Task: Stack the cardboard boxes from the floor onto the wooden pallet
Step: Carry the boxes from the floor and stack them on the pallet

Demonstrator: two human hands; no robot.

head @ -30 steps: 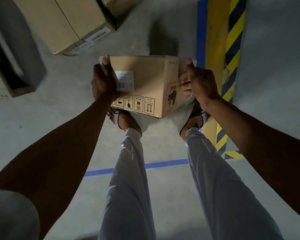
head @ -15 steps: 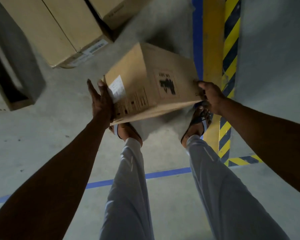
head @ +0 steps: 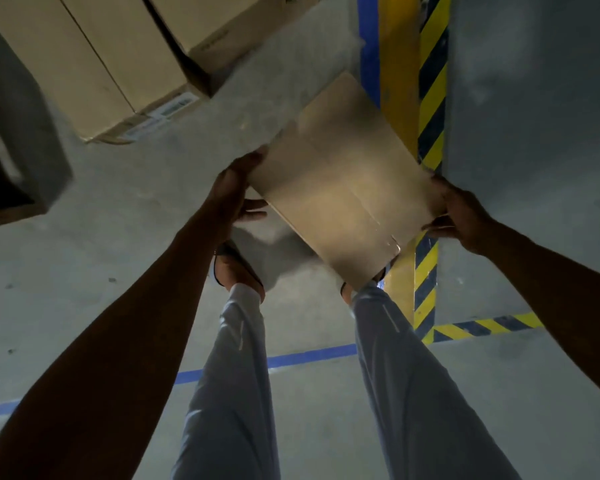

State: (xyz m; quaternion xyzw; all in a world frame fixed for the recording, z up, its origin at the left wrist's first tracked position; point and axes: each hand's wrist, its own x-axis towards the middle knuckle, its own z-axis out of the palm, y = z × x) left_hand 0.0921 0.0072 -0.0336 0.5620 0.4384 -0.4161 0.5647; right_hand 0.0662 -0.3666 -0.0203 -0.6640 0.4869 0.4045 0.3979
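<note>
Nearest the camera, two bare forearms reached forward and down from the lower corners of the view, and between them stood the person's legs in pale grey trousers (head: 236, 393), feet planted on the concrete floor (head: 94, 271). A blue tape line (head: 309, 355) ran across the floor behind the legs. Beyond the knees, both hands held one cardboard box (head: 343, 188) in the air above the feet, its broad plain face turned up toward the camera and rotated so that one corner pointed down over the right foot. The left hand (head: 234, 188) lay flat against the box's left edge, fingers stretched up along the side and the thumb spread out beneath the near edge; it pressed rather than curled. The right hand (head: 461, 216) clasped the box's right corner, thumb showing under the near edge and fingers wrapped over the far side, though blur made the fingertips hard to read. A seam of clear tape crossed the box's face. To the right of the box a yellow band and black-and-yellow hazard stripes (head: 430, 109) ran away along the floor beside a blue stripe. Farther off at upper left, larger cardboard boxes (head: 94, 64) sat together with white labels on their near side, and a dark open-sided crate (head: 11, 174) stood at the left edge.
</note>
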